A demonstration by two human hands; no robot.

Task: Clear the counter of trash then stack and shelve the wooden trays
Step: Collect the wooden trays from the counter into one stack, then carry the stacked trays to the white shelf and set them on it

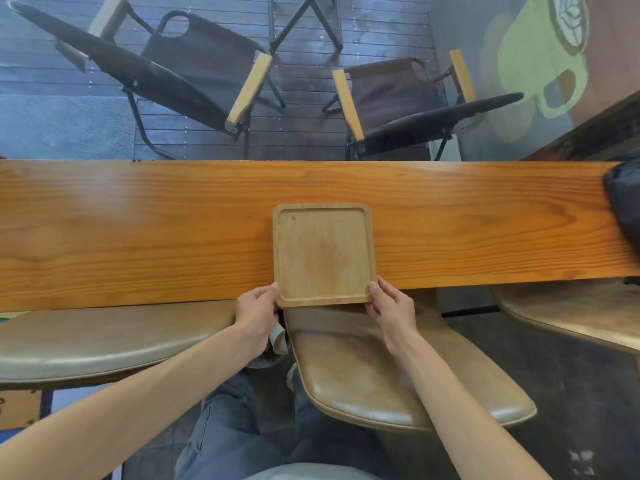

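Note:
A light wooden tray (323, 254) with a raised rim lies on the long wooden counter (138, 230), its near edge hanging over the counter's front edge. My left hand (256, 315) grips the tray's near left corner, thumb on top. My right hand (393, 308) grips the near right corner the same way. The tray holds nothing. A crumpled piece of pale paper (278, 339) shows just under my left hand; whether the hand holds it is unclear.
Padded stools stand under the counter's near side: one at left (104, 344), one in the middle (381, 375), one at right (571, 317). A dark object (623, 202) sits at the counter's right end. Two folding chairs (194, 74) stand beyond the counter.

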